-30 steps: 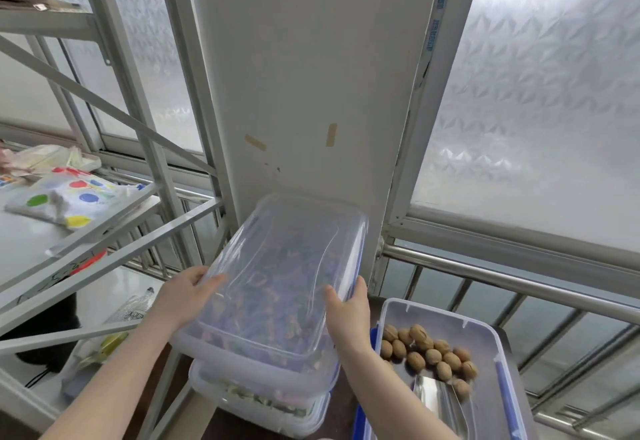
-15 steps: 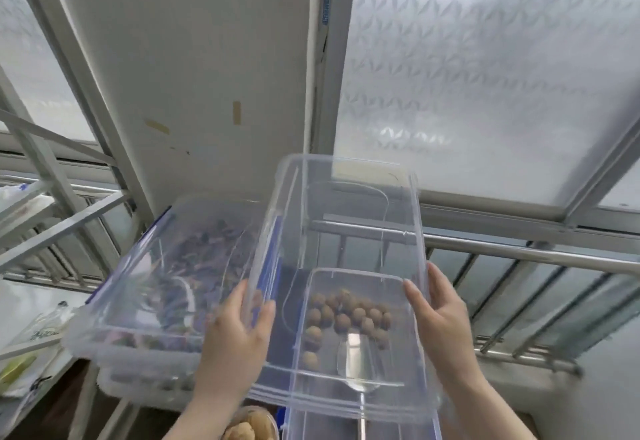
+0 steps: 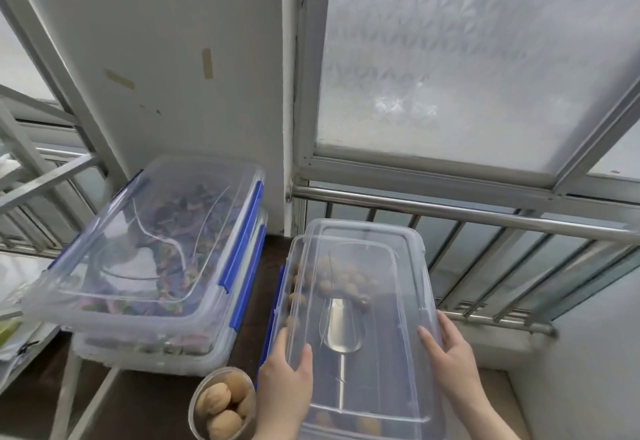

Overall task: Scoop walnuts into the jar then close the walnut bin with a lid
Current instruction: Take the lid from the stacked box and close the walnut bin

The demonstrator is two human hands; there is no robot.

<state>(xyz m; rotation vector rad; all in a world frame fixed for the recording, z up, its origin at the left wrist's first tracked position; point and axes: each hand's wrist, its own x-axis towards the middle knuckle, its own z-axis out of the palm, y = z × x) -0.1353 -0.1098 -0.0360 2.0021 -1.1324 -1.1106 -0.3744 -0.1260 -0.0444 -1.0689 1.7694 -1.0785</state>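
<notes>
Two hands, left (image 3: 287, 375) and right (image 3: 450, 358), grip the clear lid (image 3: 367, 335) by its side edges.

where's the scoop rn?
Head view, lower centre-right: the metal scoop lies inside the walnut bin under the clear lid, between both hands.

My forearms leave the bottom edge. Round clear jar of walnuts (image 3: 223, 405) cut by bottom edge. Near end of clear rectangular plastic lid (image 3: 363, 328) cut off; walnuts beneath (image 3: 341, 278) appear hazy.
</notes>
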